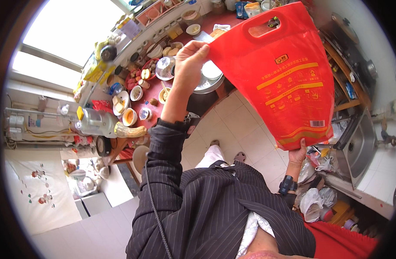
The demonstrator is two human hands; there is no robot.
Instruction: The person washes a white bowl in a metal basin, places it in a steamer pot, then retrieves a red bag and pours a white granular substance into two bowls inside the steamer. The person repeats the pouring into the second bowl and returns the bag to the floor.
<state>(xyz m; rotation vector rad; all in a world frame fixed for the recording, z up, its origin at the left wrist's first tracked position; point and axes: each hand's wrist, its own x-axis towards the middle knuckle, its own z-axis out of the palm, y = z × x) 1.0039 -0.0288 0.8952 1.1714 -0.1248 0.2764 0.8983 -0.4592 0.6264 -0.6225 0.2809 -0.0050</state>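
A large red plastic bag [273, 69] with a cut-out handle slot and yellow bands hangs in the air between my two hands. My left hand [191, 60] is raised over the table and pinches the bag's upper left corner. Lower down on the right, my right hand [297, 154] grips the bottom edge of the bag; its fingers are partly hidden behind the plastic. The bag looks flattened and tilted, and its contents, if any, cannot be seen.
On the left, a red-topped table [157, 113] carries bowls, jars and food. An orange-filled bowl [129, 116] and a long pale squash [129, 130] lie near its edge. A metal sink [357, 149] stands on the right, with plastic bags [312, 203] below. Tiled floor [224, 114] shows between.
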